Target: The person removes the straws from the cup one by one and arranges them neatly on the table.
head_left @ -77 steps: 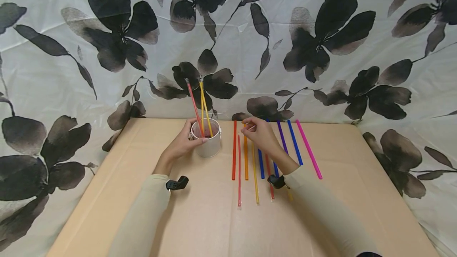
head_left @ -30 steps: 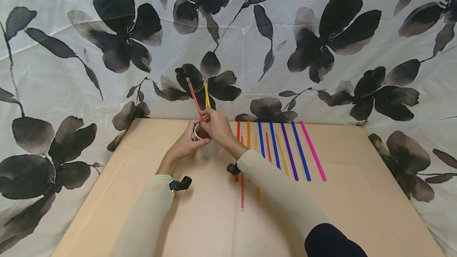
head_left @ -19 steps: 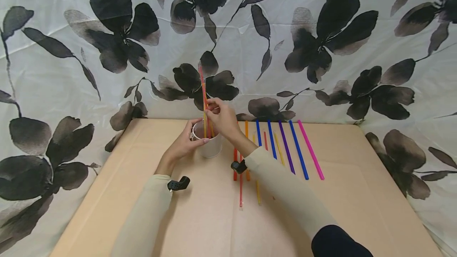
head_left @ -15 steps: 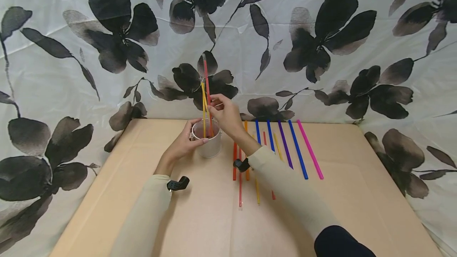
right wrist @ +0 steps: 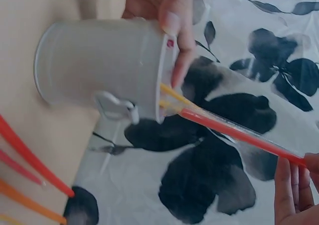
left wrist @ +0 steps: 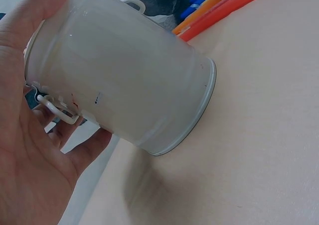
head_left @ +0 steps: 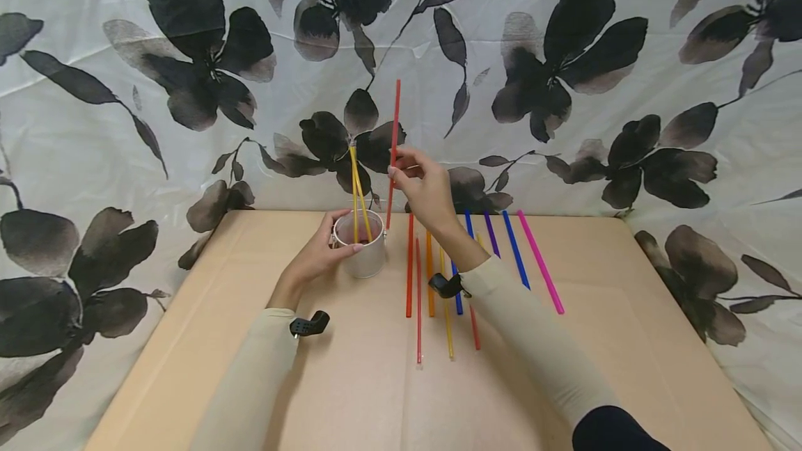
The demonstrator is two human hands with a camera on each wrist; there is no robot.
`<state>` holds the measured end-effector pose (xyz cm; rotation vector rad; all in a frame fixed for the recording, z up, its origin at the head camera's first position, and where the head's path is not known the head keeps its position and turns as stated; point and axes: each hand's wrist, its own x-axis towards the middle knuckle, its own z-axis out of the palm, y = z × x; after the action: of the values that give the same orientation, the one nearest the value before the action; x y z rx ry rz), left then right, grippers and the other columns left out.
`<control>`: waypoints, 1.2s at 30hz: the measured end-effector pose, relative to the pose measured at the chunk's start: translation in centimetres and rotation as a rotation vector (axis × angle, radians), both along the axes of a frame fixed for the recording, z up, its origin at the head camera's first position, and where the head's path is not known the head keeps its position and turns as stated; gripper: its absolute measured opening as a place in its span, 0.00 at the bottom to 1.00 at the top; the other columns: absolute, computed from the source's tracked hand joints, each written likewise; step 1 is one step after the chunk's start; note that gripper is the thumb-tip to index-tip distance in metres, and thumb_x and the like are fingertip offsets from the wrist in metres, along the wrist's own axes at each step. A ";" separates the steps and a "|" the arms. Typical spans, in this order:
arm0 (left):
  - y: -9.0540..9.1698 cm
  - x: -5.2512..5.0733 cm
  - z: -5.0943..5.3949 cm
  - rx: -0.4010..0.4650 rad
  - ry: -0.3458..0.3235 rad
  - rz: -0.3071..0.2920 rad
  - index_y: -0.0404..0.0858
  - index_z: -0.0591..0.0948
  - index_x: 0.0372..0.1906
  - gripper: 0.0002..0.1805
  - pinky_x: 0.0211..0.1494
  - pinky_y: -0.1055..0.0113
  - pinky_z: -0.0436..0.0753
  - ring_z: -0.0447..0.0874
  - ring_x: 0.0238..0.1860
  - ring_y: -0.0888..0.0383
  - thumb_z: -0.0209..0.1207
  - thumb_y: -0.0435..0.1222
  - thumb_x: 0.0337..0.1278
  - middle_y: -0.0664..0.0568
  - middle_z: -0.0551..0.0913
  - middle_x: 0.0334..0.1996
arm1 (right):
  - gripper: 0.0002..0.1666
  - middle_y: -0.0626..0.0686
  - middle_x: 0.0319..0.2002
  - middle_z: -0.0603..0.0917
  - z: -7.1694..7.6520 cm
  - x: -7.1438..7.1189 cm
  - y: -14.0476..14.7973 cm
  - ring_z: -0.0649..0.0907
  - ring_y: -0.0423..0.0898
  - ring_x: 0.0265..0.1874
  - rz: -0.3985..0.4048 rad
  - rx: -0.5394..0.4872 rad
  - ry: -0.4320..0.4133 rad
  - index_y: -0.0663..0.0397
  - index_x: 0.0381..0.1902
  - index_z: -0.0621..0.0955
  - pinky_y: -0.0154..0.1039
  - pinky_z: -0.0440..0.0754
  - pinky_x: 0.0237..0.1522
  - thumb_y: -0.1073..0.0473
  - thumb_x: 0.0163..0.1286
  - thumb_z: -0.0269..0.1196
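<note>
My left hand [head_left: 318,250] grips the side of a small off-white pail [head_left: 366,264], thumb at the rim and fingers behind it. The pail stands upright on the table in the head view. Two thin yellow sticks [head_left: 356,176] lean inside the pail. Just right of its rim, my right hand [head_left: 429,190] pinches a thin red stick [head_left: 397,113], held almost vertical. The right wrist view shows the same red stick [right wrist: 234,131] with a clear sleeve along part of it. A small wire-handle lug [left wrist: 59,109] shows on the pail in the left wrist view.
Right of the pail lies a row of coloured sticks, among them a red stick [head_left: 410,270], an orange stick [head_left: 430,277] and a pink stick [head_left: 541,263]. My right forearm covers parts of several. A floral cloth [head_left: 451,89] hangs behind the tan tabletop [head_left: 351,381].
The red stick stood in the pail at first, while my right hand was over the row. That hand then pinched it, lifted it out and moved it right. My left hand stays on the pail.
</note>
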<state>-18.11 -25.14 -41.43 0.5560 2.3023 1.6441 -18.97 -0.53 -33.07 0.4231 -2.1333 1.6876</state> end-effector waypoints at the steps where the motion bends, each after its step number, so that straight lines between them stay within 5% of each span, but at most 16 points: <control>1: 0.0 0.0 0.0 0.000 0.000 -0.002 0.37 0.54 0.77 0.46 0.74 0.42 0.62 0.60 0.73 0.36 0.68 0.34 0.61 0.33 0.61 0.72 | 0.20 0.54 0.43 0.85 0.2 0.2 0.4 0.86 0.49 0.40 -0.002 -0.004 -0.004 0.55 0.60 0.81 0.37 0.88 0.42 0.61 0.72 0.66; 9: -0.3 0.0 0.0 -0.001 -0.001 -0.016 0.38 0.53 0.77 0.46 0.76 0.40 0.60 0.58 0.74 0.36 0.67 0.34 0.61 0.32 0.58 0.73 | 0.19 0.54 0.43 0.84 0.3 1.6 3.6 0.85 0.48 0.38 -0.027 0.058 -0.119 0.53 0.59 0.83 0.34 0.87 0.39 0.59 0.71 0.67; 18: -0.4 -0.2 -0.2 -0.022 -0.001 -0.017 0.38 0.53 0.77 0.45 0.77 0.39 0.58 0.57 0.75 0.37 0.67 0.36 0.61 0.34 0.59 0.73 | 0.17 0.57 0.41 0.81 -1.4 3.1 8.5 0.84 0.52 0.38 -0.029 0.121 -0.271 0.59 0.57 0.82 0.39 0.89 0.40 0.64 0.71 0.65; 26: -0.6 -2.1 -3.2 -0.018 0.014 0.007 0.45 0.53 0.78 0.46 0.78 0.40 0.56 0.56 0.76 0.39 0.68 0.36 0.62 0.37 0.58 0.74 | 0.16 0.59 0.42 0.78 -3.7 3.8 12.4 0.84 0.55 0.43 -0.064 0.152 -0.405 0.61 0.57 0.80 0.45 0.89 0.44 0.66 0.73 0.62; 36: -0.2 -2.4 -3.8 -0.005 0.030 0.025 0.50 0.55 0.77 0.45 0.77 0.41 0.59 0.57 0.76 0.43 0.69 0.39 0.62 0.42 0.58 0.74 | 0.25 0.63 0.43 0.78 -7.0 4.5 17.1 0.84 0.58 0.42 -0.092 0.293 -0.523 0.67 0.65 0.76 0.50 0.89 0.43 0.67 0.71 0.62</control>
<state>-20.54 -25.36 -45.21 0.5567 2.3424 1.6519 -14.45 16.61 -40.10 -0.0549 -2.7410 1.5592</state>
